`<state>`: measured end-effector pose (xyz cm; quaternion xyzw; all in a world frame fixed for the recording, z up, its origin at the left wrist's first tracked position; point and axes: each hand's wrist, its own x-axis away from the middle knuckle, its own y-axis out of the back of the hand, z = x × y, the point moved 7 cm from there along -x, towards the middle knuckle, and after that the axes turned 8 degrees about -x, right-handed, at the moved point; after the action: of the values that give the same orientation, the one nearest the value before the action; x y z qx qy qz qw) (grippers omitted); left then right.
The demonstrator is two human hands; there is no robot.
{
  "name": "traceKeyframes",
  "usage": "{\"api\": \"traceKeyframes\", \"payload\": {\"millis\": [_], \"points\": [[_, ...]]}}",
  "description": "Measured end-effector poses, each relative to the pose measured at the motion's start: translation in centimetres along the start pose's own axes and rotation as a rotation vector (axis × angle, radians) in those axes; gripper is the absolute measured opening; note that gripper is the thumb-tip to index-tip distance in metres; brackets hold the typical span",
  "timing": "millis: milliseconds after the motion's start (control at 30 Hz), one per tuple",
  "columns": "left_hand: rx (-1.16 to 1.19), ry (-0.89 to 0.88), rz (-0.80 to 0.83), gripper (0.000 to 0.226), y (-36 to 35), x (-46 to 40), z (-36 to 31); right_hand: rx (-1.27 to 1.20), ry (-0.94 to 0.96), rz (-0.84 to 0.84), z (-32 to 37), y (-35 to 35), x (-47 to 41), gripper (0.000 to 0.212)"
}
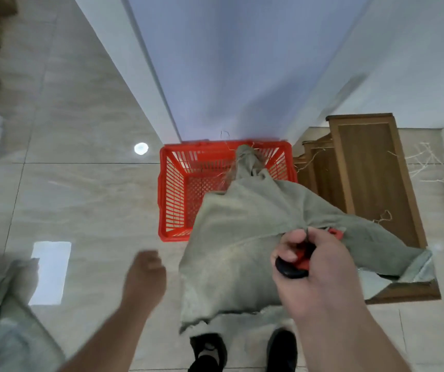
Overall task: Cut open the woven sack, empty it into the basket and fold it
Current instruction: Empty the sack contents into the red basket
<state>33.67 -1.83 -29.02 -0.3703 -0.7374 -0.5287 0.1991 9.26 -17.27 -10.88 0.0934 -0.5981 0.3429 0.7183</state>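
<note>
Sack: a limp grey-green woven sack (231,237) of coarse, matte cloth with frayed edges; it hangs in soft folds, its narrow bunched end over the basket and its wide ragged end just above the shoes.
Sack axis: long axis runs from the near lower edge up and away towards the wall, the gathered tip pointing into the basket.
Basket: a rectangular red plastic basket (172,189) with slatted walls and a perforated floor, standing on the floor against the wall; loose fibres cling near its far rim.
Right hand: the right hand (314,267) is closed around a red-and-black handled cutter (296,261), pinching the sack's fold just beside it.
Left hand: the left hand (145,275) is loosely curled, holding nothing, left of the sack and apart from it.
Floor: glossy beige marble-look tiles (81,183).
Furniture: a brown wooden panelled cabinet (371,178), lying right of the basket, partly under the sack.
Shoes: black shoes (210,350).
</note>
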Motion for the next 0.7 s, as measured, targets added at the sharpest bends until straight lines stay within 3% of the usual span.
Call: {"api": "traceKeyframes", "payload": {"millis": [67, 100, 233, 367, 433, 600, 700], "points": [[0.045, 0.073, 0.325, 0.052, -5.0, 2.7, 4.0, 0.006, 0.005, -0.010, -0.9, -0.8, 0.0, 0.023], [0.040, 0.054, 0.400, 0.060, -6.5, 3.6, 4.4, 0.014, 0.002, -0.021, -1.4, -1.0, -0.2, 0.024], [-0.059, 0.005, 0.293, 0.044, -7.4, 1.4, 3.9, 0.056, -0.004, -0.084, -2.2, -0.6, -0.7, 0.026], [-0.377, -0.106, 0.303, 0.023, -7.9, -1.4, 3.1, 0.115, -0.022, -0.088, -2.3, -0.8, -1.3, 0.021], [-0.331, -0.172, 0.278, 0.017, -7.4, -1.0, 1.9, 0.177, 0.016, -0.063, -2.0, -1.4, -2.1, 0.014], [-0.101, -0.182, 0.000, 0.024, -2.4, 0.8, 1.6, 0.703, 0.320, 0.020, 2.4, -3.2, -6.1, 0.010], [-0.095, -0.198, -0.041, 0.023, -0.4, 0.6, 0.7, 1.423, 0.662, -0.023, 5.9, -3.2, -8.9, 0.019]]}}
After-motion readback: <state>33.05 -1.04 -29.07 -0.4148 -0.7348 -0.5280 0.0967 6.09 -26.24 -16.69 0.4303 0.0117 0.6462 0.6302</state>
